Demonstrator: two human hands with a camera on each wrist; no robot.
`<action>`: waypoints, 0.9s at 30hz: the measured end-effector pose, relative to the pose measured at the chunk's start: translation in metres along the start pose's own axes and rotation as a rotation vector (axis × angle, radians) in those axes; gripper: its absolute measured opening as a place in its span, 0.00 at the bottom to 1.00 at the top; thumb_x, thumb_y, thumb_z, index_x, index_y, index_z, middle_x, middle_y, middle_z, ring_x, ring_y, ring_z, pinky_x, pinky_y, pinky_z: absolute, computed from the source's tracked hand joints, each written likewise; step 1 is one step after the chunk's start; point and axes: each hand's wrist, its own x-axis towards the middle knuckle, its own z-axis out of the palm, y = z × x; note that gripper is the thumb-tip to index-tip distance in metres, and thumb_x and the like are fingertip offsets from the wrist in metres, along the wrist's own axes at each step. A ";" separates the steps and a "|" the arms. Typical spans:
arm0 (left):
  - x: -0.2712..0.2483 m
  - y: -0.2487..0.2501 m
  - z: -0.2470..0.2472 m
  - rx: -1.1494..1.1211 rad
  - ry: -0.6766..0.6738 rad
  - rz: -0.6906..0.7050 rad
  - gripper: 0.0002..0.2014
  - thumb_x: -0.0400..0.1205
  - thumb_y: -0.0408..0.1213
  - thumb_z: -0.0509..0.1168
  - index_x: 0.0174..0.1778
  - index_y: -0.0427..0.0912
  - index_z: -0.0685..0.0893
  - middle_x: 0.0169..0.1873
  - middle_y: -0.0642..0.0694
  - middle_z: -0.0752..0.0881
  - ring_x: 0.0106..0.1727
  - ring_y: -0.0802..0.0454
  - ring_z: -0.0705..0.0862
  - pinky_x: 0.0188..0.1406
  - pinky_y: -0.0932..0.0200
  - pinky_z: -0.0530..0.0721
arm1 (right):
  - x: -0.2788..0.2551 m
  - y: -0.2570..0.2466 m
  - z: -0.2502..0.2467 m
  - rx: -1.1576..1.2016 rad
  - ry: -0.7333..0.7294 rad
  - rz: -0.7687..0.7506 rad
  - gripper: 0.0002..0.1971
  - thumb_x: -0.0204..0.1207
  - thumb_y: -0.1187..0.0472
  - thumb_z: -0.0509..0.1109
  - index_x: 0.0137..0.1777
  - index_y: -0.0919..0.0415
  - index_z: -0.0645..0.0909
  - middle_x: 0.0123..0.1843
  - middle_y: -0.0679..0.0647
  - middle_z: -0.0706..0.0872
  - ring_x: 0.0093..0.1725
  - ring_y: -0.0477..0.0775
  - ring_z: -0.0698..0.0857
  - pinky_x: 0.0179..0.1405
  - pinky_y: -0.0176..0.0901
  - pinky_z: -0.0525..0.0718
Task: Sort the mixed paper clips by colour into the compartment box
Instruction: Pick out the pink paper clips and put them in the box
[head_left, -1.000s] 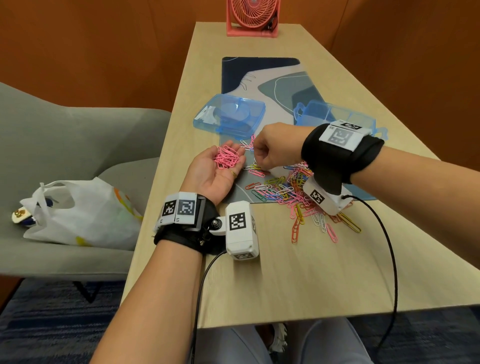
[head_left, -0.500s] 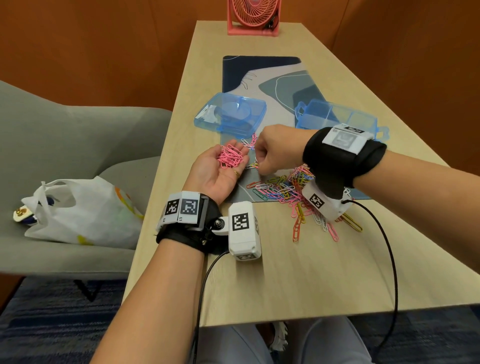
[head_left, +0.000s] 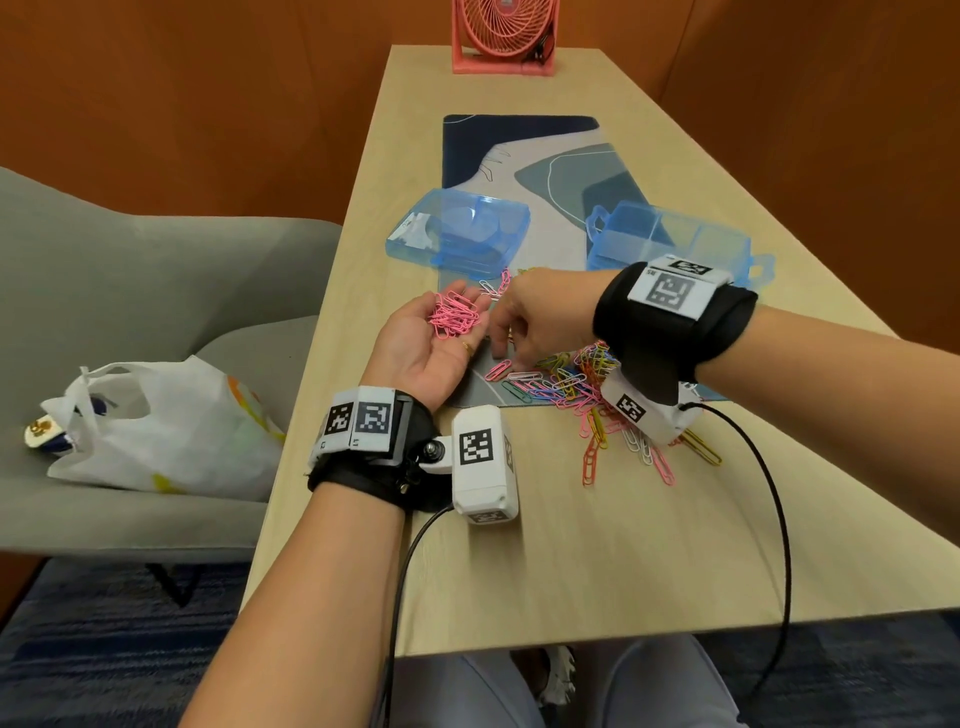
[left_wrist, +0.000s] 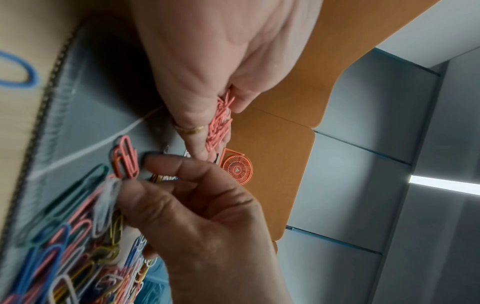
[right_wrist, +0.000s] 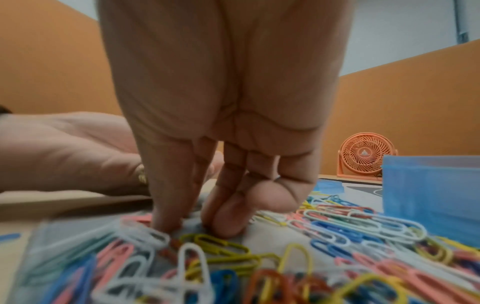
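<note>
Since a second ago the right hand (head_left: 540, 317) has dropped from beside the left fingertips down to the mat (head_left: 519, 156), at the pile's 9 o'clock edge. Its fingers are curling down with the tips touching the mat among the clips (right_wrist: 337, 224); whether they are gripping one I cannot tell. The left hand (head_left: 431, 343) is lying palm up at the table's left edge as before, fingers relaxed and cupping a bunch of pink clips (head_left: 454, 314) without closing on them.

The mixed clips (head_left: 576, 379) are sprawling across the near edge of the mat and spilling onto the bare wood at 5 o'clock. One pink clip (head_left: 497, 370) is lying alone just at 9 o'clock of the pile, near the right fingertips. The box (head_left: 670, 239), clear blue and open, is sitting on the mat at 1 o'clock of the pile, beyond the right wrist; its lid (head_left: 460, 234) is resting at 11 o'clock, half on the mat.

The table (head_left: 571, 571) is long, pale wood, running away toward a pink fan (head_left: 504, 34) standing at its far end, 12 o'clock. Orange walls are closing in on both sides. A grey chair (head_left: 130, 270) is standing at 9 o'clock with a white bag (head_left: 171, 431) lying on its seat. Dark blue carpet is showing below.
</note>
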 end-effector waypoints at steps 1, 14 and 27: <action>0.000 0.000 0.000 0.001 0.001 -0.001 0.17 0.88 0.36 0.47 0.45 0.30 0.78 0.42 0.35 0.81 0.46 0.41 0.81 0.64 0.45 0.76 | 0.000 0.000 0.001 -0.003 0.000 -0.013 0.04 0.72 0.59 0.76 0.44 0.50 0.85 0.30 0.40 0.77 0.32 0.39 0.74 0.34 0.35 0.72; -0.006 -0.007 0.006 0.015 -0.038 -0.052 0.15 0.87 0.34 0.49 0.48 0.29 0.78 0.45 0.34 0.82 0.51 0.41 0.82 0.66 0.47 0.76 | -0.007 0.002 -0.024 0.134 0.181 0.039 0.06 0.73 0.62 0.72 0.36 0.54 0.83 0.30 0.46 0.88 0.31 0.40 0.83 0.34 0.34 0.75; -0.014 -0.024 0.013 0.107 -0.076 -0.146 0.16 0.88 0.34 0.48 0.48 0.29 0.79 0.44 0.35 0.82 0.49 0.41 0.82 0.64 0.46 0.74 | -0.048 0.020 -0.012 -0.023 -0.008 0.111 0.04 0.69 0.60 0.78 0.37 0.53 0.85 0.31 0.43 0.83 0.35 0.45 0.80 0.35 0.37 0.77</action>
